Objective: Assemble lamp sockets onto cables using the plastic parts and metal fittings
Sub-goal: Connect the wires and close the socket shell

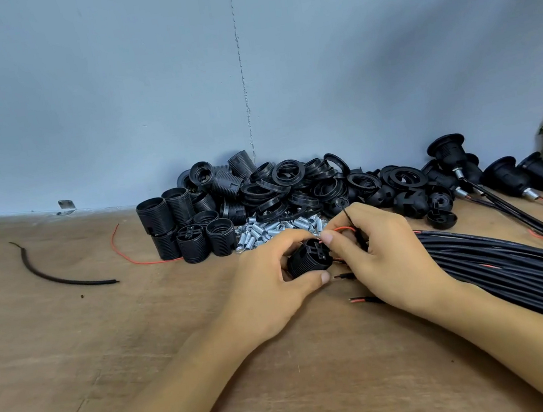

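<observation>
Above table [90, 333], socket [308, 258] in curled left hand [267, 286], red wire [344, 229] in right hand [385, 253] pinch

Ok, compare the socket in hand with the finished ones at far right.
The held socket is a bare threaded body in the left hand, the right hand pinching a red wire at it; the finished sockets lie on the table, ringed. They carry metal fittings and cables; it doesn't. Both are black plastic.

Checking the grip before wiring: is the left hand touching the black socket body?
Touching. The head view shows the left hand with thumb and fingers curled round the socket body.
</observation>
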A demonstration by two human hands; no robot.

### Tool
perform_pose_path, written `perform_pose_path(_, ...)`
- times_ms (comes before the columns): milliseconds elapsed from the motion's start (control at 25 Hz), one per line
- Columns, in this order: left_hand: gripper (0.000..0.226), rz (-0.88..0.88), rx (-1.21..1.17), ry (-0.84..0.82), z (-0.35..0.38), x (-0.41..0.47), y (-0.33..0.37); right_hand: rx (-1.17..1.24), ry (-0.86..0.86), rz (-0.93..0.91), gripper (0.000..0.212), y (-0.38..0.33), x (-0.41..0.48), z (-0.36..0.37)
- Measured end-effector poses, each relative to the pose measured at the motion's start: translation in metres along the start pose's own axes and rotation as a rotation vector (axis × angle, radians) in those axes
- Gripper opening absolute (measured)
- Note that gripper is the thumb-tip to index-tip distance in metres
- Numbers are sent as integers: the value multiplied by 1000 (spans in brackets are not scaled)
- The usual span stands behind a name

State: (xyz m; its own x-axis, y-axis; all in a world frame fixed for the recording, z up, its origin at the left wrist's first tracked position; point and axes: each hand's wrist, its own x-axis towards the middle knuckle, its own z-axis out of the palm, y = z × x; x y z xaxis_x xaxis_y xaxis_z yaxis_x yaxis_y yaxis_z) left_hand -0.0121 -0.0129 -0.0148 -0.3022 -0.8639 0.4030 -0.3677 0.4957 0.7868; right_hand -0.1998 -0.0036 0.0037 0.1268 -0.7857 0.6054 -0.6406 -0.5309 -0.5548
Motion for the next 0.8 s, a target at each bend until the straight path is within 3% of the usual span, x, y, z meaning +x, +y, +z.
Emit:
perform_pose_path(280,42,-32,-33,-30,-2,-1,-2,124,-45,77,14,0,1,-3)
perform_pose_path(800,44,-25,-24,-18,-1,-1,-1,80,-68,58,14,0,1,-1)
